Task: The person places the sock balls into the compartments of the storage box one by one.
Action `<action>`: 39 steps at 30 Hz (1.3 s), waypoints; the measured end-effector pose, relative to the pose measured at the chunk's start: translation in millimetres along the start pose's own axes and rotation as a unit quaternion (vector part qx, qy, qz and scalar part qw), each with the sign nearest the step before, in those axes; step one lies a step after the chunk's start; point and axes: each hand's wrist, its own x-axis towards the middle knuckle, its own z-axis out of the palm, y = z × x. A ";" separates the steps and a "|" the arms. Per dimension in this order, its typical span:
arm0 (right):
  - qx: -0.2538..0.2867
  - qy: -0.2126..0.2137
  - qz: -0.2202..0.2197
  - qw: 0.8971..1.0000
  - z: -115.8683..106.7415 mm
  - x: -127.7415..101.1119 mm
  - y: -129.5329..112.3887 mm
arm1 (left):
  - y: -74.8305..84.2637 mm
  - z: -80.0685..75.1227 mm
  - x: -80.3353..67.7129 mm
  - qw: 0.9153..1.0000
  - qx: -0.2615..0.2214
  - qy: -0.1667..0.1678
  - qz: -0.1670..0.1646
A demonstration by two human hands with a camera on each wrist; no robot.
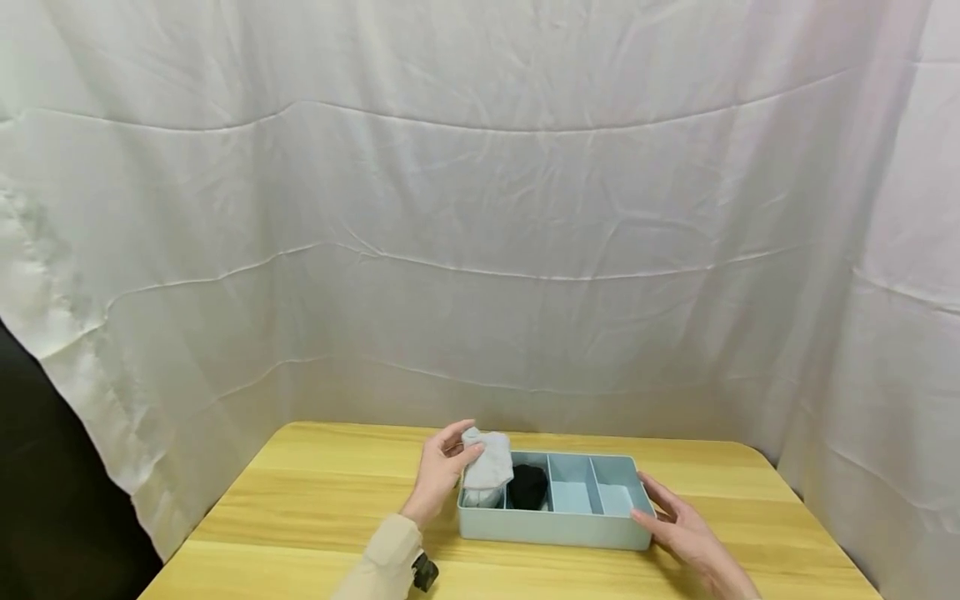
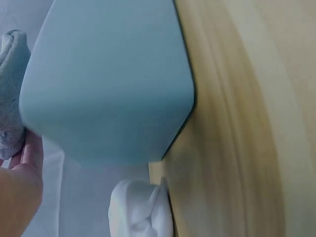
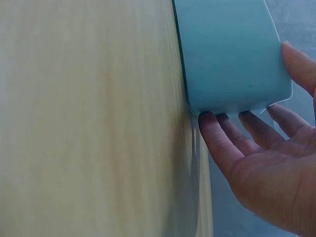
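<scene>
My left hand [image 1: 437, 473] pinches a folded light grey sock [image 1: 489, 460] between thumb and fingers, over the left end of a pale blue divided box [image 1: 555, 528]. In the left wrist view the same sock [image 2: 12, 94] shows beside the box's rim. Beneath it, another light bundle [image 1: 482, 498] lies in the leftmost compartment. A black cloth bundle [image 1: 528, 487] fills much of the compartment beside that. My right hand [image 1: 682, 532] holds the box's right end, thumb at the front corner and fingertips against the end wall [image 3: 237, 74].
The box's two right compartments show bare floors. In the left wrist view a white cloth bundle [image 2: 140, 210] lies on the wooden table [image 1: 300, 500] past the box's left end. A pale curtain [image 1: 525, 333] hangs behind the table and along its sides.
</scene>
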 end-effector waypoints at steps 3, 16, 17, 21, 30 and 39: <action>-0.002 0.000 0.003 1.000 -0.6 0.0 -0.1 | -0.8 7.9 -3.0 1.000 0.004 -0.006 0.021; -0.019 0.003 0.008 1.000 -0.7 0.2 -3.3 | -19.4 29.6 5.9 0.998 0.020 -0.015 0.051; -0.020 0.003 0.008 1.000 -0.7 0.1 -3.4 | -19.4 31.2 6.4 0.998 0.022 -0.016 0.052; -0.019 0.001 0.010 1.000 -1.0 -0.2 -3.7 | -19.5 37.4 8.3 0.998 0.029 -0.027 0.052; -0.016 -0.001 0.007 1.000 -1.4 0.2 -2.3 | -15.6 52.2 6.6 0.997 0.037 -0.036 0.048; -0.011 -0.004 0.008 1.000 -2.0 1.1 -0.7 | -14.7 67.5 6.4 0.997 0.040 -0.042 0.050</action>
